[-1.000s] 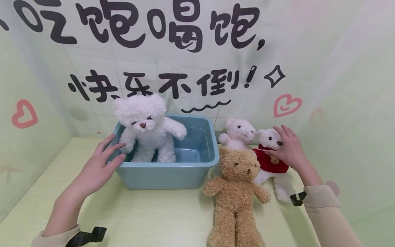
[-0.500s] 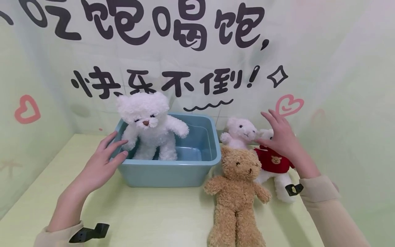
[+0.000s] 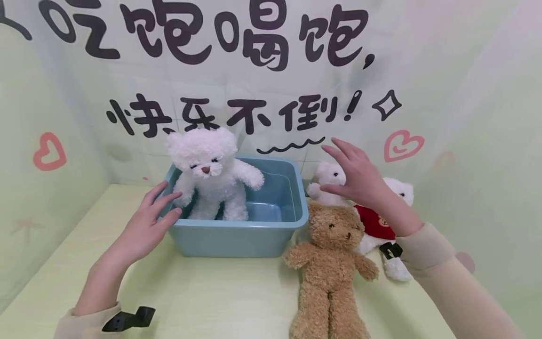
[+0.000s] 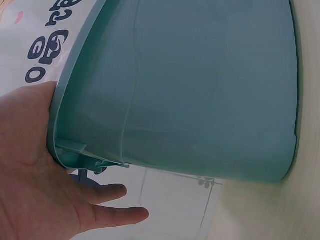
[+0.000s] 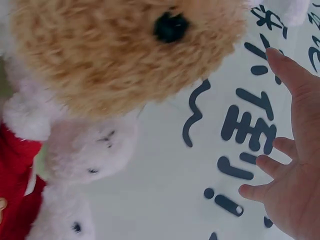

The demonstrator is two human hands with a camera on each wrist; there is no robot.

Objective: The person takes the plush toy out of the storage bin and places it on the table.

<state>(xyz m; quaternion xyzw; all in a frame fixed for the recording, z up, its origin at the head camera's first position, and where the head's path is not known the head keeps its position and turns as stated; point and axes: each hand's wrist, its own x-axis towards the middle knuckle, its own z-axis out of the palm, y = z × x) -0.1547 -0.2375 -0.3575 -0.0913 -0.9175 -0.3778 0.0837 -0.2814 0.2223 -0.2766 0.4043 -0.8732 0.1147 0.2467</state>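
Note:
My left hand (image 3: 146,226) rests on the left rim of a blue plastic bin (image 3: 237,240), fingers extended. In the left wrist view, two fingers (image 4: 120,215) stick out past the bin's outer wall. A fluffy white teddy bear (image 3: 211,181) stands in the bin, leaning at its left end. My right hand (image 3: 360,176) holds nothing, fingers spread. It overlaps a pale pink plush toy (image 3: 328,176) in the head view. Below it lies a brown teddy bear (image 3: 328,273). A white plush bear in a red top (image 3: 372,223) is partly hidden behind my right forearm.
The bin and toys are on a pale wooden table (image 3: 211,296). A printed curtain (image 3: 254,80) with black lettering hangs right behind them, with further curtain at both sides.
My right hand has moved left from the red-topped bear to over the pale pink toy. The left hand stays on the bin's rim. The view has shifted slightly.

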